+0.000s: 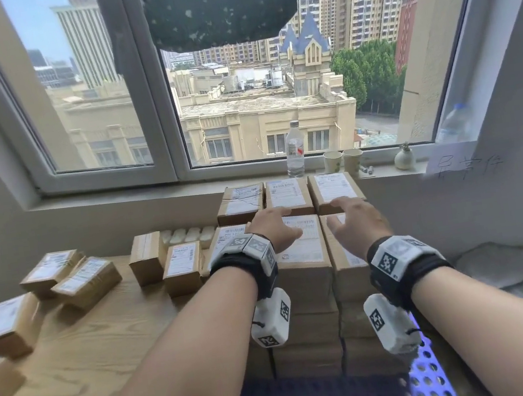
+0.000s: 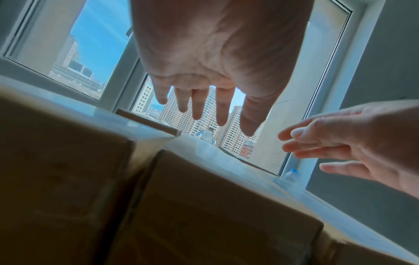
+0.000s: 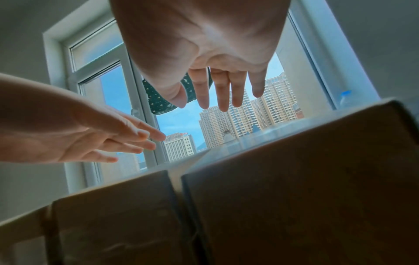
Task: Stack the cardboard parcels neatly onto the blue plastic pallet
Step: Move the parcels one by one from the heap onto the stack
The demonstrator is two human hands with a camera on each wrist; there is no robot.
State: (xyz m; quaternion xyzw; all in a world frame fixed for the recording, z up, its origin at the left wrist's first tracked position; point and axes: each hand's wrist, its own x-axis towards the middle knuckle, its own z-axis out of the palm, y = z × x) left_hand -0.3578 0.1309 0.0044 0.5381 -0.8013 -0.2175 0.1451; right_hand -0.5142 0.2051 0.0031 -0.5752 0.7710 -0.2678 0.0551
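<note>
Brown cardboard parcels with white labels stand stacked in columns on the blue plastic pallet (image 1: 430,383), whose perforated corner shows at the lower right. My left hand (image 1: 275,229) hovers open, fingers straight, above the top parcel of the near middle column (image 1: 302,252). My right hand (image 1: 352,221) hovers open over the near right column's top parcel (image 1: 343,253). Neither hand holds anything. In the wrist views my left hand (image 2: 204,107) and my right hand (image 3: 222,96) spread their fingers above the parcel tops (image 2: 204,197) (image 3: 294,179), clear of them.
Several loose parcels (image 1: 86,285) lie on the wooden table (image 1: 90,359) to the left. A water bottle (image 1: 294,150), two paper cups (image 1: 342,160) and a small vase (image 1: 404,158) stand on the windowsill behind the stack. A wall runs along the right.
</note>
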